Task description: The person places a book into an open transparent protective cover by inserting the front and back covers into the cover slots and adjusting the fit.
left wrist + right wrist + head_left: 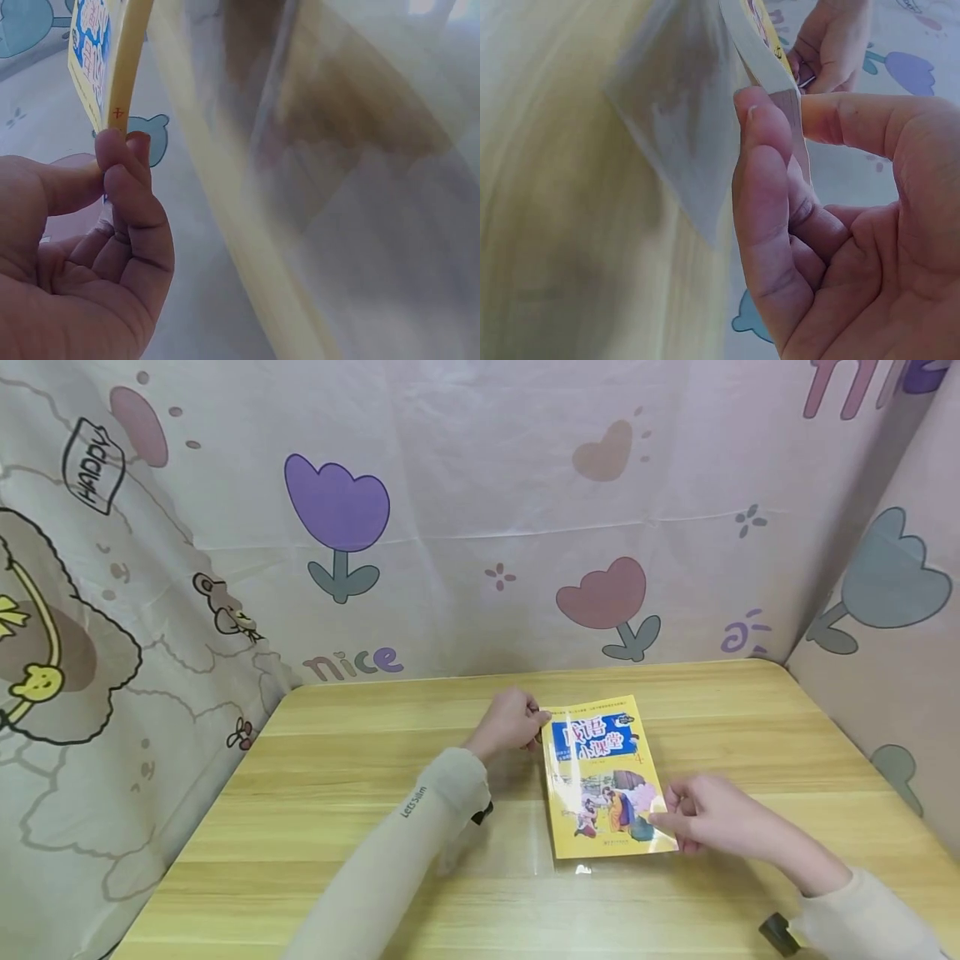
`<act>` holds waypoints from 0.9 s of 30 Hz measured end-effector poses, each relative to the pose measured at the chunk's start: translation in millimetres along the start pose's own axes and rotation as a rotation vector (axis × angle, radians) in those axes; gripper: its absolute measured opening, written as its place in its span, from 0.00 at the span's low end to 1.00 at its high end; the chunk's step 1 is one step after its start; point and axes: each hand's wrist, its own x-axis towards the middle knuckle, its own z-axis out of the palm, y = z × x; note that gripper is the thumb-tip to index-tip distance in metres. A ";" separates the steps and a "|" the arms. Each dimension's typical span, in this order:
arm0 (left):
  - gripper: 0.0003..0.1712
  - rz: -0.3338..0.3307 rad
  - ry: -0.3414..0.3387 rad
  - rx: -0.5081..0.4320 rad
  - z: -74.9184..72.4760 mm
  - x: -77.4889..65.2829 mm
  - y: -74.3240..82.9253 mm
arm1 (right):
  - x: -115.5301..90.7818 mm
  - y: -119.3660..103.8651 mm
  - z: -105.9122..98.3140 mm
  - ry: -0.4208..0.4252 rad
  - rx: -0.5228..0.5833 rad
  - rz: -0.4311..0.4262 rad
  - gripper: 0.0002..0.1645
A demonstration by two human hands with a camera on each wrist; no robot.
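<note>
A yellow paperback book [600, 785] with a blue title panel and a colour picture on its cover is held face up, raised off the table. My left hand [513, 722] pinches its far left corner between thumb and fingers; the left wrist view shows the yellow spine [127, 67] above the fingertips. With thumb on the cover and fingers beneath, my right hand [708, 814] grips the near right corner, where the page edges [761, 52] show in the right wrist view. Below the book lies a clear glossy sheet [517, 843], its outline faint.
The wood-grain table [337, 802] extends around the book on all sides. A printed cloth [465, 468] with tulips and lettering hangs behind the table and along both sides. Dark wrist-camera parts [780, 935] stick out near the sleeves.
</note>
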 end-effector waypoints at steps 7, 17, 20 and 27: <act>0.15 -0.035 -0.031 0.025 14.8 3.6 -9.0 | 1.5 9.1 4.5 -0.045 0.025 -0.013 0.17; 0.15 -0.114 -0.040 0.067 26.6 7.0 -18.6 | 5.4 16.0 11.5 -0.042 -0.004 -0.006 0.17; 0.15 -0.136 -0.041 0.053 28.7 7.4 -20.5 | 6.5 15.9 12.7 -0.043 -0.011 0.008 0.18; 0.14 -0.178 -0.027 0.051 31.9 7.9 -24.4 | 9.1 16.0 14.1 -0.039 -0.039 0.060 0.17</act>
